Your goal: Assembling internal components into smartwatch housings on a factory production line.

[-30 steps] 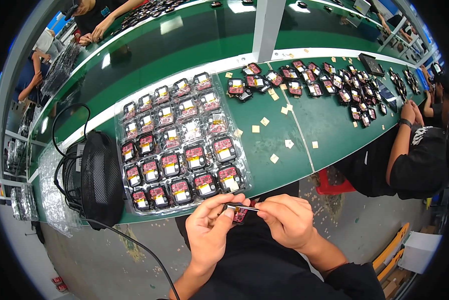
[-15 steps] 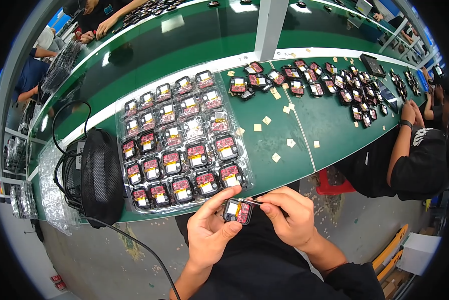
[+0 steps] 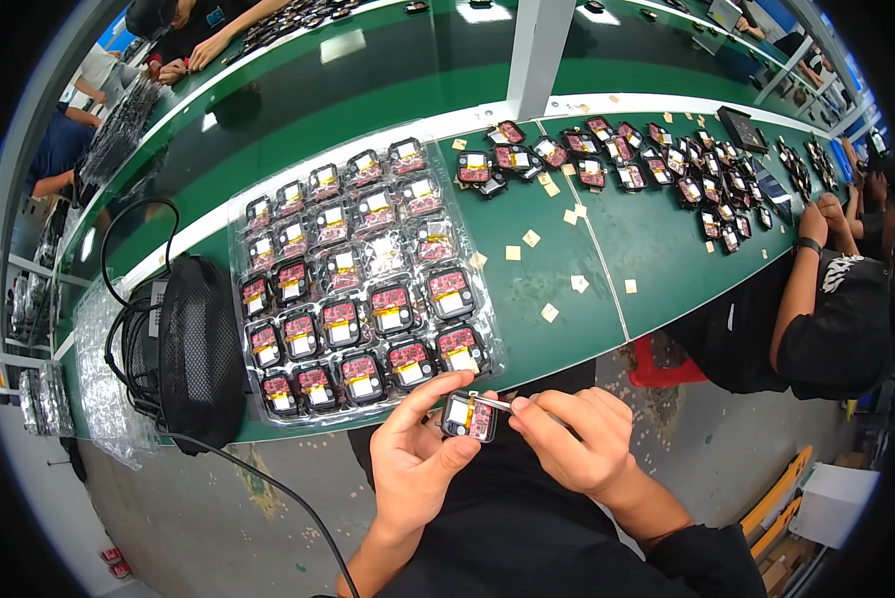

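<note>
Green bench (image 3: 532,349) w/ clear tray (image 3: 484,319), & nearside of tray L hand (image 3: 416,463), fingers part-curled, grips black-cased module (image 3: 470,419) by edges, R hand (image 3: 579,439) w/ fingers pinched tight on thin metal tool (image 3: 494,403).

Pale lettering (image 3: 838,267) lay on a co-worker's shirt (image 3: 834,334) right of the right grip (image 3: 577,439), a white label (image 3: 156,301) sat beside a mesh bag (image 3: 203,349) left of the left grip (image 3: 418,468), both unreadable

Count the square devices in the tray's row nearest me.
5, along the near edge of the tray: the left-corner device, the second device, the middle device, the fourth device and the right-corner device; none seems hidden.
</note>
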The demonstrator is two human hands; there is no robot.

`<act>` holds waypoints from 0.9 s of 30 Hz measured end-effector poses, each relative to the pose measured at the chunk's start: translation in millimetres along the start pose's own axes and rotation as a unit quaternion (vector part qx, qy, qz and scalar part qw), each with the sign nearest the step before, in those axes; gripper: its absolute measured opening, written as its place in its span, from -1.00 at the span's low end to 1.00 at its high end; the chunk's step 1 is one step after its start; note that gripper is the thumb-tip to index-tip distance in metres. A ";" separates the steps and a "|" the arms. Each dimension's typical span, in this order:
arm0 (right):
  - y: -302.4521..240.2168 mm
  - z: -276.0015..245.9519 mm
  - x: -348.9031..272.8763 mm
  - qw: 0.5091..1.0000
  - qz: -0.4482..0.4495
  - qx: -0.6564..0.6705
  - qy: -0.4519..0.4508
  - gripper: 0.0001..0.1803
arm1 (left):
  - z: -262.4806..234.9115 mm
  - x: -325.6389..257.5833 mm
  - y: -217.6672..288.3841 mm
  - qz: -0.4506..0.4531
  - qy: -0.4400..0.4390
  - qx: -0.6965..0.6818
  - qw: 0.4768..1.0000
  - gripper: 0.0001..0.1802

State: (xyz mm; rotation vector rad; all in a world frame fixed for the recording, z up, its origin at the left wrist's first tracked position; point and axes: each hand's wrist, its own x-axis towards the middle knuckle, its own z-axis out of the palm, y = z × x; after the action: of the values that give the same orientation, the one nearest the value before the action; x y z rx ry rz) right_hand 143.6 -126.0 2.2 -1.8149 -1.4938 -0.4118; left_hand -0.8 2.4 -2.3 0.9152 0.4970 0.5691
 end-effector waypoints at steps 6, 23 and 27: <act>1.0 0.9 1.3 1.000 -0.010 0.003 -0.009 -0.73 | -4.3 -1.7 -0.4 -0.005 -0.020 -0.005 1.000 -0.32; -2.9 4.8 4.4 1.000 0.009 0.017 -0.002 -0.75 | -6.8 -2.5 -0.2 0.011 -0.024 0.008 1.000 -0.32; -1.4 5.8 2.1 1.000 0.005 0.002 -0.001 -0.74 | -6.9 -2.0 0.0 0.005 -0.022 0.009 1.000 -0.33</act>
State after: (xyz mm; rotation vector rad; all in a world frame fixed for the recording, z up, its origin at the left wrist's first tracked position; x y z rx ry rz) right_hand 141.6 -120.3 0.1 -1.8191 -1.4858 -0.4030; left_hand -6.5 5.2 -5.6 0.9466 0.4590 0.5543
